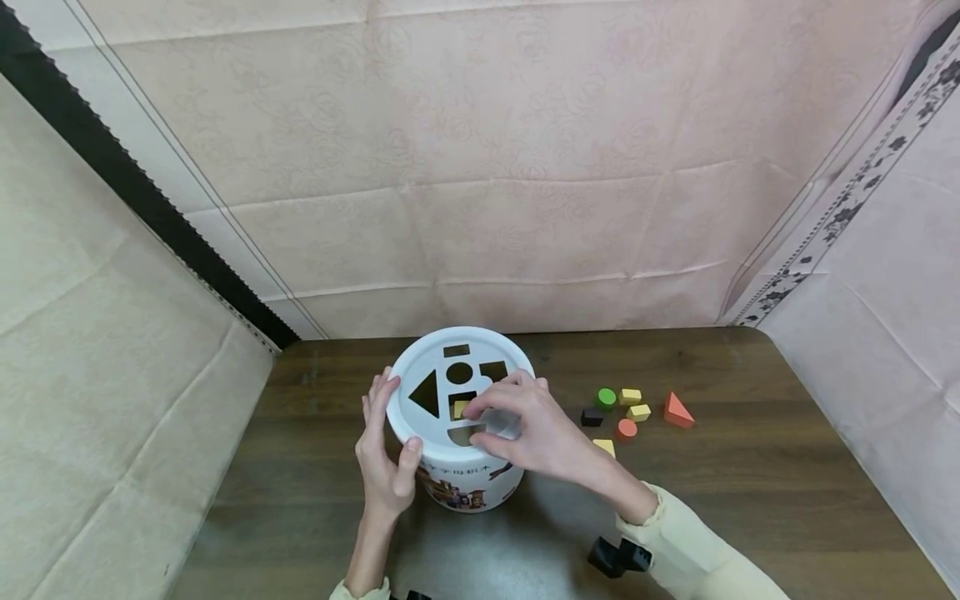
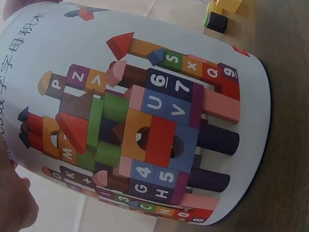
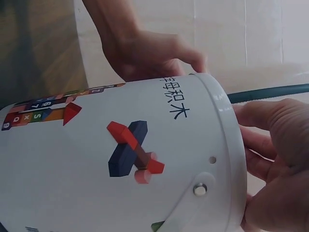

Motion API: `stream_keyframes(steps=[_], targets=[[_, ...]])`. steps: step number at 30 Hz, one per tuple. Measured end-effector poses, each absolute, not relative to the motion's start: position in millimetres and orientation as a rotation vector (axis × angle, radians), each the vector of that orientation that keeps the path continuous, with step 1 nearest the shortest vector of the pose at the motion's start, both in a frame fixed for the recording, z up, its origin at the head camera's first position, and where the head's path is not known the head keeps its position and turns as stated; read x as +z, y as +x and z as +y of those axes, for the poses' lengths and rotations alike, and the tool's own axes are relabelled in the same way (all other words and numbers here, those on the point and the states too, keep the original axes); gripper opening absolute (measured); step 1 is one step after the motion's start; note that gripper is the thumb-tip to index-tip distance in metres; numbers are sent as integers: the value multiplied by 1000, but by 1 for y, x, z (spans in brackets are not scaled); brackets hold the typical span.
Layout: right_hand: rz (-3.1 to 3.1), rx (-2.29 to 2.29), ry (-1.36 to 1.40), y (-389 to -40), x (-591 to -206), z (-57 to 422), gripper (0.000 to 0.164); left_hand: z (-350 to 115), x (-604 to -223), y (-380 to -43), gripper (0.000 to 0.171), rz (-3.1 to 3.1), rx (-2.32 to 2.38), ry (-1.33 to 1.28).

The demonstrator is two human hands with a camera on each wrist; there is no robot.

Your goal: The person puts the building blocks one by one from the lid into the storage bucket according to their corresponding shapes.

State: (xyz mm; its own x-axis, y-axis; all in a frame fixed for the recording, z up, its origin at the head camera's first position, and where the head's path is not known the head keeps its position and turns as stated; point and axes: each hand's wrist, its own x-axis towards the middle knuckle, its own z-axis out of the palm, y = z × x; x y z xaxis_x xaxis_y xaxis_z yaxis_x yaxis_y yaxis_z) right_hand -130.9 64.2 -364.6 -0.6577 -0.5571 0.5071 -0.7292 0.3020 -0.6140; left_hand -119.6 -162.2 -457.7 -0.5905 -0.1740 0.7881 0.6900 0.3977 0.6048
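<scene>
Closest to the head cam is a pale cream sleeve (image 1: 708, 550) on the right arm, with a black wrist gadget (image 1: 618, 557) at its cuff. One white bucket printed with toy-block pictures (image 1: 468, 492) stands upright on the brown wood-look table (image 1: 750, 500). The left hand (image 1: 388, 462) is gripping its side and rim. The right hand (image 1: 525, 417) is bent over the round white lid (image 1: 420, 367); can't tell if it's pinching anything. I count six visible cutouts in the lid, and a yellow block (image 1: 459, 409) shows in the square one, right by the right fingertips. Seven loose pieces sit to the right: three yellow blocks (image 1: 639, 412), one green round (image 1: 606, 398), one black block (image 1: 592, 417), one red round (image 1: 627, 430), one red triangle (image 1: 678, 412).
</scene>
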Motion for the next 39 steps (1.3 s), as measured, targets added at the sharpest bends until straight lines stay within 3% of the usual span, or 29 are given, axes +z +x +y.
stream_keyframes(steps=[8,19,30,39], targets=[[-2207,1437,1016,-135,-375,99,27,-161,-460,-121,69,-1799,-1311,-451],[-2359,1413,457,-142,-428,199,24,-161,-460,-121,70,-1783,-1316,-461],[-2493,1443,535,-134,-502,232,31,-162,-459,-120,69,-1789,-1313,-447],[-2518,1503,481,-133,-533,232,31,-161,-458,-120,68,-1798,-1317,-454]])
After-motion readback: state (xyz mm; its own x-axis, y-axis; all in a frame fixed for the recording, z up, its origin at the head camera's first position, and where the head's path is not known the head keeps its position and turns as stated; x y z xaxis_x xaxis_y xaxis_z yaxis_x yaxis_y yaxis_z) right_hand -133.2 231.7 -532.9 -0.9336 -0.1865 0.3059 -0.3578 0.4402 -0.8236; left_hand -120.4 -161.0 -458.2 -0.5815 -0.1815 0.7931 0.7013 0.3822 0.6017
